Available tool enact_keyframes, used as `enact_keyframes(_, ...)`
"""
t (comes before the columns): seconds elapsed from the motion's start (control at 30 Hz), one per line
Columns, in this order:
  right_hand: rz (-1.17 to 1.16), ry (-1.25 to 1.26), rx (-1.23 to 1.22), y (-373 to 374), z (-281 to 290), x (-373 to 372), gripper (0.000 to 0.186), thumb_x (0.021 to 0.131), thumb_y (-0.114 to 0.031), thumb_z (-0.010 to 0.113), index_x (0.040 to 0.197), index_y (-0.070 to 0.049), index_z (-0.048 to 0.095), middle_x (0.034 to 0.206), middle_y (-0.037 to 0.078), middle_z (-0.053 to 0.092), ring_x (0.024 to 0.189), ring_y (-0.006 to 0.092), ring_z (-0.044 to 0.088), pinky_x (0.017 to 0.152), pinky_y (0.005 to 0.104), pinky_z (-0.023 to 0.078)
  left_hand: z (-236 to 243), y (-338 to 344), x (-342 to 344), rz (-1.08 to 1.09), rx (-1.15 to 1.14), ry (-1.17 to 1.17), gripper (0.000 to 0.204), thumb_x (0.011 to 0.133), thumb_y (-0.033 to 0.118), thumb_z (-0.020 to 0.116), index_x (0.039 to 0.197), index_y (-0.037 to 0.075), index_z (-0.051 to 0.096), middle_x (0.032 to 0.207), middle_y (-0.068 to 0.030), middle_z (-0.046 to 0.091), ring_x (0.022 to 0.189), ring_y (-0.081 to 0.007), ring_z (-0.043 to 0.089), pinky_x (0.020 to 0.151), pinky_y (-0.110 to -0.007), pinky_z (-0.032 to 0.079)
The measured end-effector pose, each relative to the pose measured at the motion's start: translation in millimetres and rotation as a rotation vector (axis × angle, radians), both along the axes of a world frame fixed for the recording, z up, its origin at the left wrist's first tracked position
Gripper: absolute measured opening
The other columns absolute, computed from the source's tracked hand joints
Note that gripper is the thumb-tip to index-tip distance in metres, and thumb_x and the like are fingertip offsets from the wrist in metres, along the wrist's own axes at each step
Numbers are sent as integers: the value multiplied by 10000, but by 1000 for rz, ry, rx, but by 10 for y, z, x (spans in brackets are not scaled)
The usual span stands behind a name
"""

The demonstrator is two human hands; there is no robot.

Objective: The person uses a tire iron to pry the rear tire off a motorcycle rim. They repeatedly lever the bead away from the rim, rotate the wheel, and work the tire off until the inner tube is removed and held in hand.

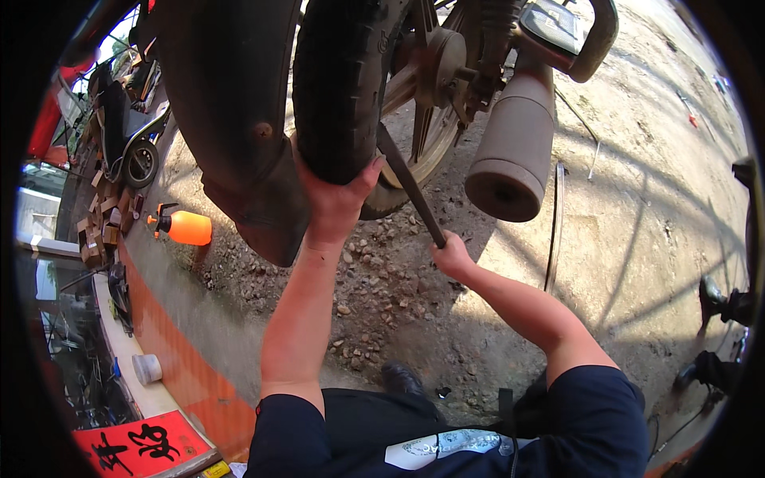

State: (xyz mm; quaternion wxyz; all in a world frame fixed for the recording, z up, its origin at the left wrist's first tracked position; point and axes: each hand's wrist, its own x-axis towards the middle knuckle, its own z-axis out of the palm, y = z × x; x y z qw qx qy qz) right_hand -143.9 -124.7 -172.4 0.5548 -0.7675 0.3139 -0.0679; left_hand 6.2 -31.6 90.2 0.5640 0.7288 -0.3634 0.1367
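The left hand (336, 199) was cupped under the tyre (339, 88) of a raised motorcycle wheel, its fingers spread wide to hold the bottom of the tread, the thumb side toward the right; the tips on the far side were hidden. The right hand (453, 256) had its fingers wrapped closely round the lower end of a dark flat bar (414, 191), which slanted up and to the left, its upper end beside the right side of the tyre; whether that end sat under the tyre's edge could not be told. The tyre hung above the middle of the stony ground (621, 263), between a dark mudguard (219, 88) on the left and a brown exhaust muffler (518, 143) on the right, with the spoked hub (441, 68) at its upper right. A long narrow strip (556, 227) lay on the ground just below and to the right of the muffler. Toward the ground's left edge stood an orange spray bottle (190, 228) with a black and orange head, and beyond it were cardboard boxes (97, 227) and a parked scooter (137, 143). At lower left, a white tub (147, 369) was on a pale ledge (115, 323), near a red sheet (171, 434) with black brushwork. Another person's dark shoes (712, 299) showed near the ground's right edge.
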Motion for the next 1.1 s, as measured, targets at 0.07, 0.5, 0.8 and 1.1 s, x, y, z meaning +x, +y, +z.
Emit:
enact_keyframes(0.07,71,-29,348,515,200,95,173,849,-144,602,930,7,585,657,92,562,615,211,555,586,388,453,-120,105,45,-33,-116,66,866,676,226,869,1327,-11,350,1187,-118,542,1082,-198,551,957,-338,442)
enact_keyframes(0.5,-152,97,629,1089,81,-1114,172,937,-184,629,963,-15,620,611,14,532,481,111,489,447,290,410,-892,335,99,-62,141,80,866,617,173,887,1282,-9,362,1181,-124,553,1054,-226,559,929,-370,451)
enact_keyframes(0.8,-201,-39,438,1346,148,-1464,347,959,-322,606,833,-3,552,636,12,464,636,98,403,544,312,375,-91,283,104,-115,268,89,756,637,161,895,1224,-25,456,1140,-112,601,1023,-195,591,898,-328,478)
enact_keyframes(1.1,-159,-238,500,1751,290,-1094,421,1013,-374,459,792,-17,481,605,95,473,574,174,430,531,353,386,-698,299,131,78,102,-125,1079,579,152,937,1397,-18,253,1324,-143,435,1208,-251,460,1049,-360,369)
